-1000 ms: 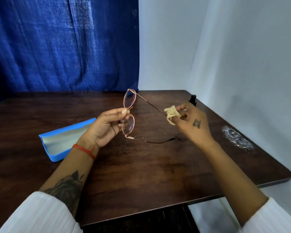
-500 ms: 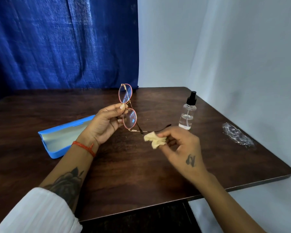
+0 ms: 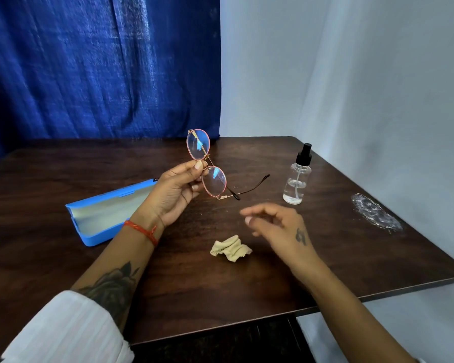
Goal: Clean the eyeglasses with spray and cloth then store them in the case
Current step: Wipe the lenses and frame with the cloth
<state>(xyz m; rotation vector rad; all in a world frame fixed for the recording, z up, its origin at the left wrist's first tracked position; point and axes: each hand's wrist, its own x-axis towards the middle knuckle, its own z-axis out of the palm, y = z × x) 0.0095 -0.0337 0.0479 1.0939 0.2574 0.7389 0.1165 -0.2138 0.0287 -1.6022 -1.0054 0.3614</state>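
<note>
The left hand (image 3: 174, 195) pinches the glasses (image 3: 207, 166) up high. The right hand (image 3: 275, 226) hangs loose and holds nothing, near the crumpled cloth (image 3: 231, 248) on the table (image 3: 220, 297).

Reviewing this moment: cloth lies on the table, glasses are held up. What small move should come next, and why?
Probably the right hand reaches to fold the open temple arms. The left hand pinches the eyeglasses at the bridge, the crumpled cloth lies on the table, the right hand is empty, and the blue case lies open.
</note>
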